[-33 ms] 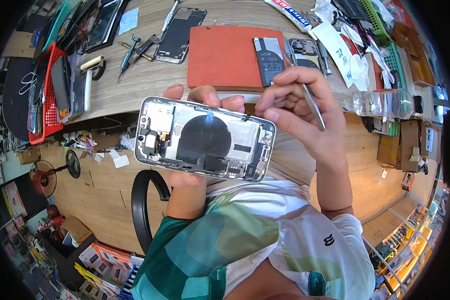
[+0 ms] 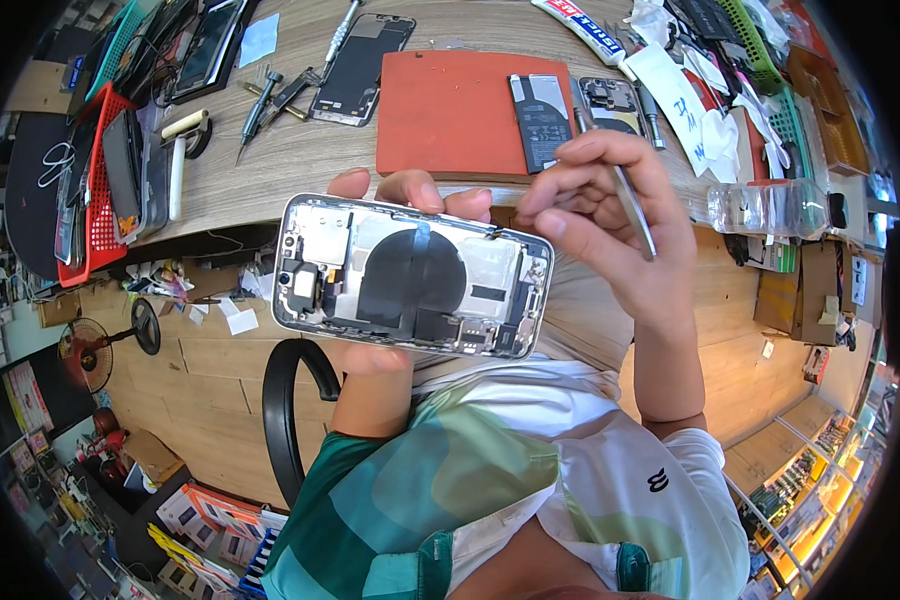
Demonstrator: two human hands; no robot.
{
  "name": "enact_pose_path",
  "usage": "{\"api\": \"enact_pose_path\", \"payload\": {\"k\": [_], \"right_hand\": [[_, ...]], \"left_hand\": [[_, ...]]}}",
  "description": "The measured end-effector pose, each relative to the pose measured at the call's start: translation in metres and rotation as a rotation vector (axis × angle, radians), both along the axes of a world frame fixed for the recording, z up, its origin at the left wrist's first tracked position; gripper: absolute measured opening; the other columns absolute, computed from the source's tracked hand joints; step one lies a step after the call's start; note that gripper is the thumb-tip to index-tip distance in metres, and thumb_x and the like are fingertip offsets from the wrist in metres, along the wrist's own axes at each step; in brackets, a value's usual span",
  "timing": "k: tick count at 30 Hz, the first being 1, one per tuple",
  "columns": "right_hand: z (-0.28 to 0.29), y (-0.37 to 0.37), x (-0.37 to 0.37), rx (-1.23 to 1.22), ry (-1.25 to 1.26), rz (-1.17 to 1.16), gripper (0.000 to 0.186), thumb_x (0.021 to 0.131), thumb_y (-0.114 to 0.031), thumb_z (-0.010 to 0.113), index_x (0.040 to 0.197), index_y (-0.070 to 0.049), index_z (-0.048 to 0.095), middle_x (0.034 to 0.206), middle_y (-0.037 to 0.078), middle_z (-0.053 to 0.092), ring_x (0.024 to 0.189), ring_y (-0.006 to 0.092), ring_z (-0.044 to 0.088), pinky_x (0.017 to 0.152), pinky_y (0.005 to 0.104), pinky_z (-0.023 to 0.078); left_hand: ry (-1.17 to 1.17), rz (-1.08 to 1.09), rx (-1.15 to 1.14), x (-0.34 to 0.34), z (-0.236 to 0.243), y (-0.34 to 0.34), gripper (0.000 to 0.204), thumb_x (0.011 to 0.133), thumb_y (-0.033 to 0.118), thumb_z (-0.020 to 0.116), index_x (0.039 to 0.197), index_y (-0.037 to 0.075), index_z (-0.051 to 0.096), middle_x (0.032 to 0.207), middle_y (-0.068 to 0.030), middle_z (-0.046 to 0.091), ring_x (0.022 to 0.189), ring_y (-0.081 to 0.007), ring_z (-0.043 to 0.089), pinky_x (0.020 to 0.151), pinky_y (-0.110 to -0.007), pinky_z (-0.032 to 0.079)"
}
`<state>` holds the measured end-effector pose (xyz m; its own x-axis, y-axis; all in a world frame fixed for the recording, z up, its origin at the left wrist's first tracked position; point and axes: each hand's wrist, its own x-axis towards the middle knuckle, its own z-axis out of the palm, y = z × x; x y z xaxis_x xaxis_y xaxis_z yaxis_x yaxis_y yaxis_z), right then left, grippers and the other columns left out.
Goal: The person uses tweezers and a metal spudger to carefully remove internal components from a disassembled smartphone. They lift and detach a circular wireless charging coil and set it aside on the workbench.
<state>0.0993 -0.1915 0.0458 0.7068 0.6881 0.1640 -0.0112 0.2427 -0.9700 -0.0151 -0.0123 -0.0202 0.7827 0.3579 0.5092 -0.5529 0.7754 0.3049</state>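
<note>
My left hand grips an opened white phone housing by its long sides, fingertips along the far edge and thumb below; much of that hand is hidden behind it. Inside show a round black pad, metal plates and small boards. Beside its right end, my right hand has curled fingers round steel tweezers, thumb close to the housing's top right corner; whether it touches is unclear. Beyond both hands lie an orange-red mat and, on its right part, a phone battery.
The wooden desk also holds a dark screen, screwdrivers, a roller, a red basket, another opened phone, paper scraps, a glue tube and a plastic bottle. A chair armrest is at lower left.
The phone housing and my right hand with the tweezers have shifted very slightly to the right. Both grips look the same.
</note>
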Motion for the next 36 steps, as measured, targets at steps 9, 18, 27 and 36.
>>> {"api": "enact_pose_path", "payload": {"k": [9,18,27,36], "right_hand": [[0.025,-0.01,-0.005,-0.052,-0.29,-0.285,0.068,0.116,-0.04,0.042,0.153,0.017,0.037,0.082,0.019,0.07,0.071,0.0253,0.07,0.069,0.0381,0.06],[0.024,-0.026,-0.024,-0.161,-0.558,-0.215,0.075,0.106,-0.062,0.051,0.136,0.005,0.067,0.086,0.009,0.066,0.073,0.0191,0.064,0.059,0.0325,0.05],[0.031,-0.011,-0.022,-0.043,-0.649,0.064,0.027,0.083,-0.015,0.084,0.105,0.0,0.08,0.098,0.016,0.079,0.074,0.0254,0.075,0.061,0.0321,0.056],[0.034,-0.008,-0.022,-0.054,-0.668,0.128,0.024,0.088,-0.014,0.073,0.103,0.004,0.077,0.098,0.026,0.077,0.08,0.0328,0.078,0.067,0.037,0.062]], "left_hand": [[0.045,0.129,0.198,0.006,0.001,0.007,0.118,0.063,0.013,0.095,0.162,0.013,0.032,0.141,-0.0224,0.046,0.146,-0.0558,0.046,0.12,-0.066,0.041],[0.153,0.254,0.305,0.006,0.003,0.003,0.112,0.065,0.018,0.1,0.155,0.011,0.034,0.142,-0.0188,0.048,0.148,-0.055,0.043,0.123,-0.068,0.036],[0.085,0.269,0.316,0.012,0.0,0.0,0.113,0.066,0.017,0.103,0.156,0.012,0.034,0.145,-0.0196,0.047,0.149,-0.0551,0.041,0.12,-0.065,0.043],[0.108,0.302,0.335,0.011,0.004,-0.005,0.11,0.067,0.02,0.103,0.152,0.007,0.036,0.143,-0.02,0.05,0.146,-0.0524,0.047,0.118,-0.063,0.047]]}}
